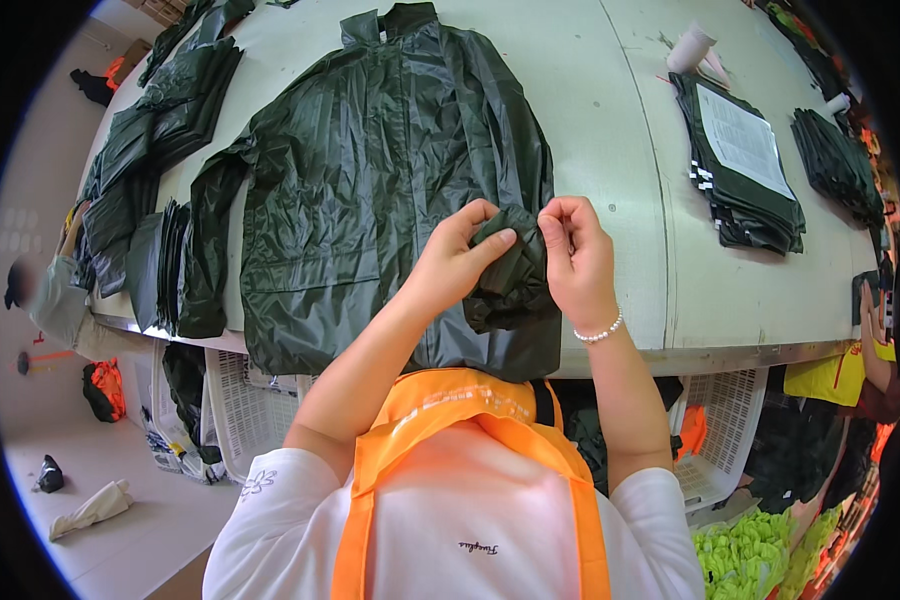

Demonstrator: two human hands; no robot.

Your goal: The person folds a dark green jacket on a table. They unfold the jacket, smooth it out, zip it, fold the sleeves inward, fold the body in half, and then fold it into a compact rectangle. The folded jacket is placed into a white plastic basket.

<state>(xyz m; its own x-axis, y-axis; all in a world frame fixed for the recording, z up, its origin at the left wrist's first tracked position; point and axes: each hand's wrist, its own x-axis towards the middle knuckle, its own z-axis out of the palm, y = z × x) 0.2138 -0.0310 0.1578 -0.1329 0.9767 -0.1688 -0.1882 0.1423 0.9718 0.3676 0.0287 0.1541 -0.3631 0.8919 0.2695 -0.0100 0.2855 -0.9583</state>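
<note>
A dark green rain jacket lies spread front up on the table, its collar at the far end and its hem at the near edge. The end of its right-side sleeve is bunched up over the jacket's lower front. My left hand grips the sleeve cuff, thumb on top and fingers curled behind. On the cuff's other side, my right hand is closed in a pinch at the cuff's edge. The exact bit of fabric between its fingertips is hidden.
Folded dark garments are piled on the left. To the right lie a dark stack topped with a paper sheet, a white roll and another dark stack. White plastic baskets stand below the table edge. Other people work at both sides.
</note>
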